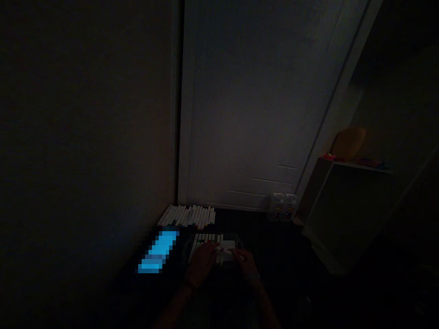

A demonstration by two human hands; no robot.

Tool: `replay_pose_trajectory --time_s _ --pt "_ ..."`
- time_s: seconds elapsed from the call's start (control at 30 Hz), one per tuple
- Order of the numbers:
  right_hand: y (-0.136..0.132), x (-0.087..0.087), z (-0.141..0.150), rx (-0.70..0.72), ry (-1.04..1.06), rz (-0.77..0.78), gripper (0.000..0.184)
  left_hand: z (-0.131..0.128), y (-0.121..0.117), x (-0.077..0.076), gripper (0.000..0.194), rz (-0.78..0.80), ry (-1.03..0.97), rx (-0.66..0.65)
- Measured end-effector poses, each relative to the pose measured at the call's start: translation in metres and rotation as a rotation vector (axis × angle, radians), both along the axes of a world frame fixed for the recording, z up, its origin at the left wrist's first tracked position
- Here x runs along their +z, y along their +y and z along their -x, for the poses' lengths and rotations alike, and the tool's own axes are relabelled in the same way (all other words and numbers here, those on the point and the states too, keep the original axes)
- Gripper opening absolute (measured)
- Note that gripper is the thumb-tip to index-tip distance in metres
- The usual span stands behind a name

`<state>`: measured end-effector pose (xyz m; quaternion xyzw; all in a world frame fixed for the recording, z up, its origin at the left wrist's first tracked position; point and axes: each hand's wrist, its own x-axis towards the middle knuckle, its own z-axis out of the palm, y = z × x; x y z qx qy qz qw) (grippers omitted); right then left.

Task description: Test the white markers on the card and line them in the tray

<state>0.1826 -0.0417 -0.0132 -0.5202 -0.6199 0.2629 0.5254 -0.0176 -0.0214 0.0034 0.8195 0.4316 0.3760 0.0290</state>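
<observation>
Grasping a white marker (224, 251) between both hands (223, 257), over a dim case (233, 237) of markers (206, 237), lower case hidden by wrists.

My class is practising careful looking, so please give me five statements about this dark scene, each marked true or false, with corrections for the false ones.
1. The left hand and right hand both have fingers at one white pen. True.
2. The long row of pens lies to the right of both hands. False: it lies at the back left.
3. The glowing blue patch is left of both hands. True.
4. Two clear containers stand beside the blue patch. False: they stand at the back right, near the foot of the large pale panel.
5. A rounded orange object lies between the hands. False: it is on top of the unit at the right.
</observation>
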Motion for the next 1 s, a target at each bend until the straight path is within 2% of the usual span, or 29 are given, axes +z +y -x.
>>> replay_pose_trajectory --time_s 0.13,0.3,0.47,0.7,1.0 --pt "0.0 0.002 0.0 0.037 0.091 0.031 0.042 0.001 0.003 -0.004 0.028 -0.038 0.029 0.011" --pt "0.002 0.002 -0.002 0.053 0.222 0.085 0.042 0.002 0.011 -0.019 0.027 -0.035 0.094 0.015" --pt "-0.001 0.006 0.001 0.068 0.297 0.05 0.042 0.006 0.019 -0.03 0.03 -0.022 -0.031 0.111" --pt "-0.005 0.008 0.001 0.075 0.291 0.064 0.041 0.008 0.015 -0.019 0.035 0.116 -0.158 0.12" --pt "-0.003 0.005 0.001 0.054 0.193 0.034 0.038 0.006 0.008 -0.006 0.029 0.178 -0.277 0.121"
